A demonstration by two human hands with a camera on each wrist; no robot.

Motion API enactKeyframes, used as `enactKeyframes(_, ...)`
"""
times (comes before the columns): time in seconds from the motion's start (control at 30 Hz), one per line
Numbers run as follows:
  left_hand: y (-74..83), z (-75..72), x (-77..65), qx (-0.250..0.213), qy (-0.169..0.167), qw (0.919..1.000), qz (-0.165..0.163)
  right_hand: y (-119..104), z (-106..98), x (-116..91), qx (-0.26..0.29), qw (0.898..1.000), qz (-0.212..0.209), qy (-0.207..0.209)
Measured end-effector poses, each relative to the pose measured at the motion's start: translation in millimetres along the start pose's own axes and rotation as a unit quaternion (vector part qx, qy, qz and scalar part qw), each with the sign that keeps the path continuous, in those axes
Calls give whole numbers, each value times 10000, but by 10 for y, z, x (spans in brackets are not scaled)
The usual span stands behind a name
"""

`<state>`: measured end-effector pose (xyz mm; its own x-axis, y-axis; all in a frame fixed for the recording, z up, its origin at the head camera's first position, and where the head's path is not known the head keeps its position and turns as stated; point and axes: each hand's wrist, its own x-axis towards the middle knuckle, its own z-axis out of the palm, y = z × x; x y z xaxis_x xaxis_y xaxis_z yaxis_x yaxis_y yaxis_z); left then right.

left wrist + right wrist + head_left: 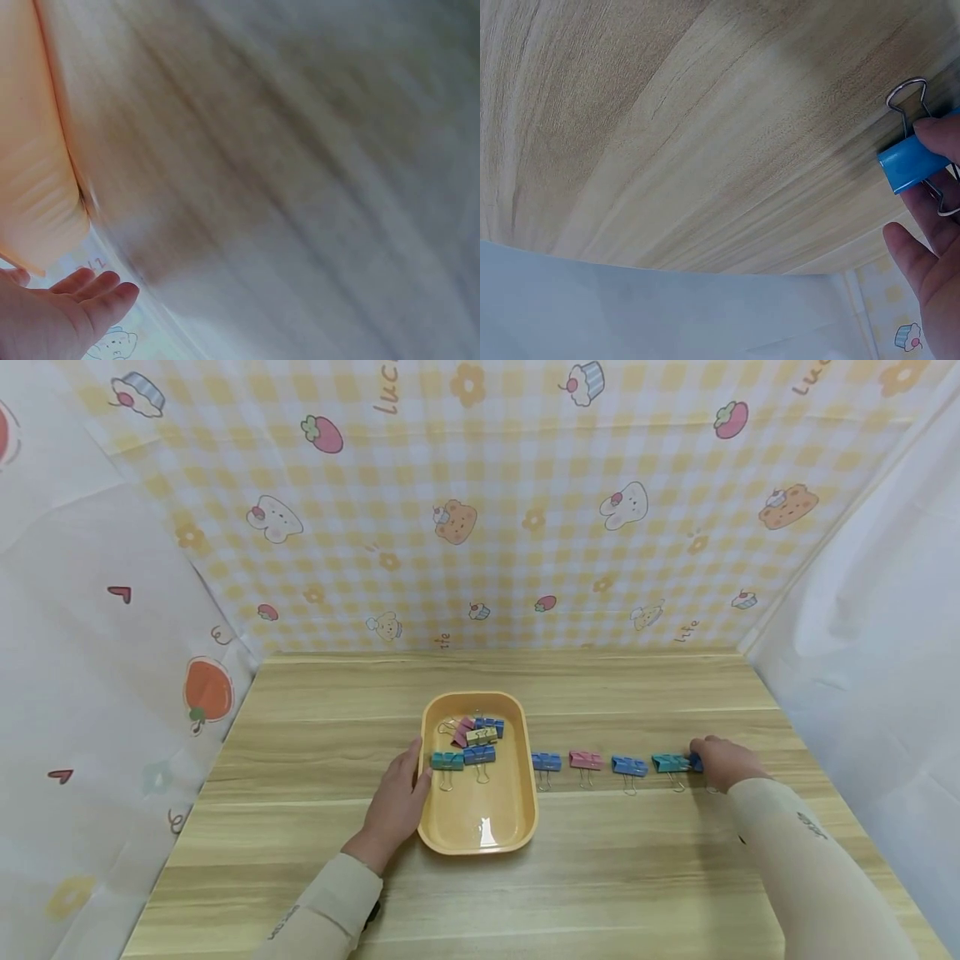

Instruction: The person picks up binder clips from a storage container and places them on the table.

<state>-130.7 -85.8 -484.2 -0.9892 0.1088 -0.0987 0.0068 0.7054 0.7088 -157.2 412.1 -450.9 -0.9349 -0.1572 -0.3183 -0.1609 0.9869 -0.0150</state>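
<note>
A blue binder clip is pinched between the thumb and fingers of my right hand, at the right end of a row on the table. Just left of it lies a teal clip, then a blue clip, a pink clip and another blue clip beside the tray. My left hand rests against the left side of the yellow tray, its fingers extended in the left wrist view. Inside the tray are several binder clips, among them a teal one and a yellow one.
The wood-grain table meets a yellow checked cloth at the back. White cloth hangs at the left and right sides.
</note>
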Motion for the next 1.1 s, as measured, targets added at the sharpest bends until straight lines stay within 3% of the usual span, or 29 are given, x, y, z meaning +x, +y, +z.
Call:
enactKeyframes(0.63,-4,11,9,-16,-3,10000,7,24,70,-32,18,9997,192,149)
enactKeyframes(1.1,-21,16,10,2,-2,10000,17,15,132,-101,286,9979,270,516)
